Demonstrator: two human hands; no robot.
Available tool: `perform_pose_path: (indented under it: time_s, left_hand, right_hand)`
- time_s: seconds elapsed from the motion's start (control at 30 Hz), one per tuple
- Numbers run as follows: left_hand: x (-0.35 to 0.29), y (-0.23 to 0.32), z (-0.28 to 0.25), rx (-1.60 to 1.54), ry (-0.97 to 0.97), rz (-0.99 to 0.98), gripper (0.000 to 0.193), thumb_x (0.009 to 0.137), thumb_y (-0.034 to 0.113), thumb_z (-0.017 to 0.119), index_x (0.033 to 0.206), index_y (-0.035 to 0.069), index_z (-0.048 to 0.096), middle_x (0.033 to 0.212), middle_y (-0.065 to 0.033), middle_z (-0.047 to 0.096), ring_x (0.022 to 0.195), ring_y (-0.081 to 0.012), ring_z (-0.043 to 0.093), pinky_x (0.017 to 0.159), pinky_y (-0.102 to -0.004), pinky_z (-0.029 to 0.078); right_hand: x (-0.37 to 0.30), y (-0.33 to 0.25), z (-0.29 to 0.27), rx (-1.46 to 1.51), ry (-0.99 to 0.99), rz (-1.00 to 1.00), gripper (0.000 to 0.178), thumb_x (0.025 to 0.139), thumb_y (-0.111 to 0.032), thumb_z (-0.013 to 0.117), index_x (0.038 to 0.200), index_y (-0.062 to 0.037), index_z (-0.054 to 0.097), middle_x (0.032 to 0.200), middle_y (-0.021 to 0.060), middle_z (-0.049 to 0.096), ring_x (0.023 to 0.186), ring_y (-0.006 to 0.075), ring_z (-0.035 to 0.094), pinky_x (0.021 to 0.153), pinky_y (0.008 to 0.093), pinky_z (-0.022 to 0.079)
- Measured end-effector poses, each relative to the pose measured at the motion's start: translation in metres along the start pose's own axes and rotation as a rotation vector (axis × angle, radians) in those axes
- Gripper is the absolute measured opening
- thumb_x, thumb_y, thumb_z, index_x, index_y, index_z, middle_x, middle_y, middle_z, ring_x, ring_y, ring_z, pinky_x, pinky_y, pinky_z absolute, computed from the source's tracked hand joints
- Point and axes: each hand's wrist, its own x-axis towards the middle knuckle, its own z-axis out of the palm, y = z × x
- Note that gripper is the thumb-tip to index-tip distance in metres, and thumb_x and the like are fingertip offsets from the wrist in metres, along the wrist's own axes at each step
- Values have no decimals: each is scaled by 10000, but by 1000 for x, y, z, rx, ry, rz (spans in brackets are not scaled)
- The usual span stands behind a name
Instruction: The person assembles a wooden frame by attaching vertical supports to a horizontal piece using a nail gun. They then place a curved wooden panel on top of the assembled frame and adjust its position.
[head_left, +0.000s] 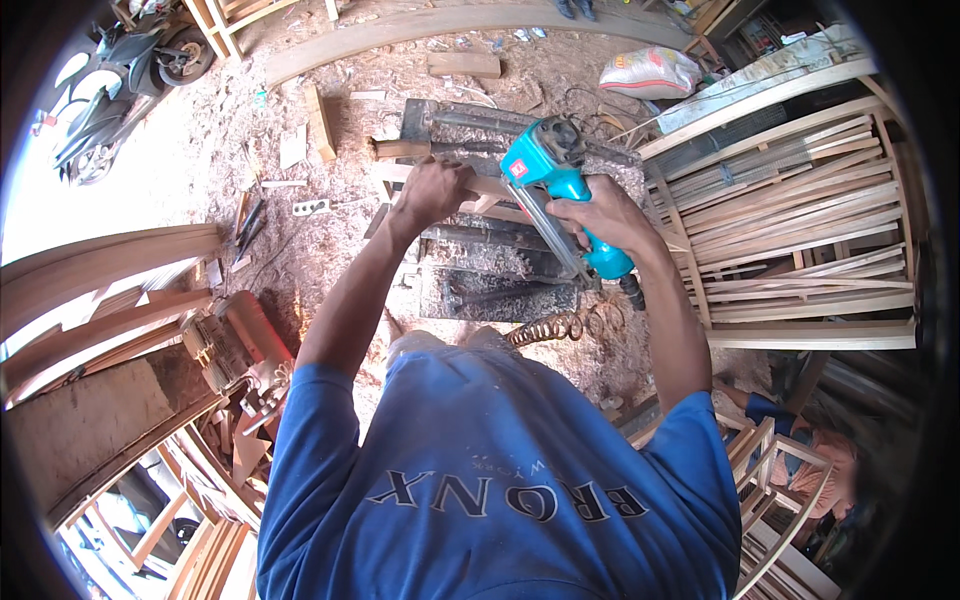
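My right hand (605, 212) is wrapped round the handle of a teal pneumatic nail gun (540, 152). The gun is tilted, with its dark head away from me and its long nail magazine running back toward my body. A coiled brown air hose (560, 329) lies just below the handle. My left hand (437, 190) is closed over a light wooden piece (490, 187), pressing it on a low bench (440, 285) with dark slats. The gun's nose is close to that wood; whether they touch, I cannot tell.
Long wooden slats (810, 220) are stacked in a frame on the right. A white sack (650, 73) and loose planks (465, 65) lie beyond the bench. At left are a power strip (311, 207), boards (110, 265) and a motorcycle (110, 95). Another person (815, 465) is at lower right.
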Motion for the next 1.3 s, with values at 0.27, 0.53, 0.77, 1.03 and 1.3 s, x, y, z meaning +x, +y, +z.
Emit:
perform_pose_path:
  time_s: [0.27,0.53,0.77,1.03,1.3]
  left_hand:
    - [2,-6,12,18,23,23,295,932,378,648,955,89,706,839,-159,724,849,-361,692,917,-487,473]
    - [-2,-19,25,15,86,48,308,963,343,588,965,72,735,822,-213,718,803,-377,689,958,-488,462]
    - [4,-24,27,63,-10,30,336,967,371,594,956,69,740,780,-215,715,771,-366,692,986,-457,445]
    - [7,5,3,238,-208,-79,473,965,266,622,1408,112,568,1409,-124,600,1381,-275,498,1209,-484,289]
    - [-44,-49,-31,138,148,-347,515,921,353,717,1378,156,583,1431,-80,567,1411,-274,449,1192,-573,265]
  right_hand:
    - [3,-9,12,-34,39,87,263,887,-263,730,766,-45,646,622,16,589,498,131,588,489,319,476]
    - [-2,-15,12,-66,66,128,238,875,-256,738,833,-29,682,635,29,596,514,138,601,503,335,484]
    - [-10,-13,10,-37,71,75,234,876,-242,740,879,-15,685,646,30,603,510,142,601,498,331,481]
    - [-14,-9,17,1,104,135,251,880,-248,759,925,-14,682,647,27,596,506,134,591,484,315,468]
    - [-17,-46,16,17,98,-35,282,893,-288,732,872,-11,687,596,37,598,510,145,604,522,329,476]
